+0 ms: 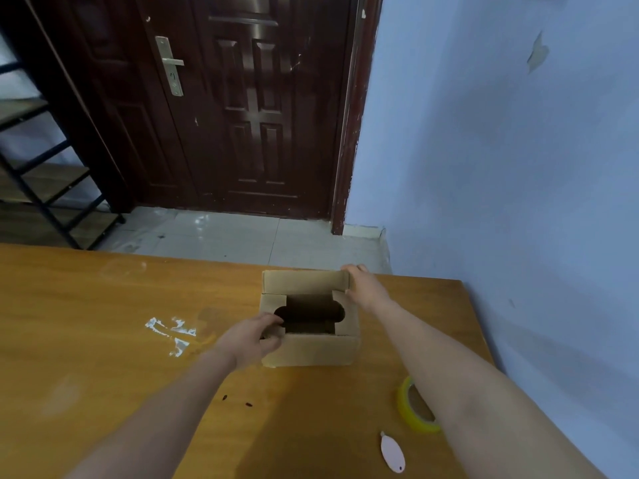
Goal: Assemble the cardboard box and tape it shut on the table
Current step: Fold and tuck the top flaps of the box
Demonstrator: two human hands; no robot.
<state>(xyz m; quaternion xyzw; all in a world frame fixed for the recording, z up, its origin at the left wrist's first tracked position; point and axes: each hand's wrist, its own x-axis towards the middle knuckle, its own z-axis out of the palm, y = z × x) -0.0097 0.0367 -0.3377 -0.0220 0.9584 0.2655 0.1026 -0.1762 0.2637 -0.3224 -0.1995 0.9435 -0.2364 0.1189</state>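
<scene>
A small brown cardboard box [311,350] stands upright on the wooden table [103,323], its top open. Two side flaps with curved cut-outs are folded inward, and the far flap [304,281] stands up. My left hand [254,338] grips the box's near left corner, fingers curled over the left flap. My right hand [363,286] holds the right end of the upright far flap. A roll of yellowish tape [411,407] lies on the table at the right, partly hidden behind my right forearm.
A small pink cutter [392,452] lies near the table's front right. White tape scraps [171,331] stick to the table left of the box. The box sits close to the table's far edge; beyond are a tiled floor, a dark door and a blue wall at right.
</scene>
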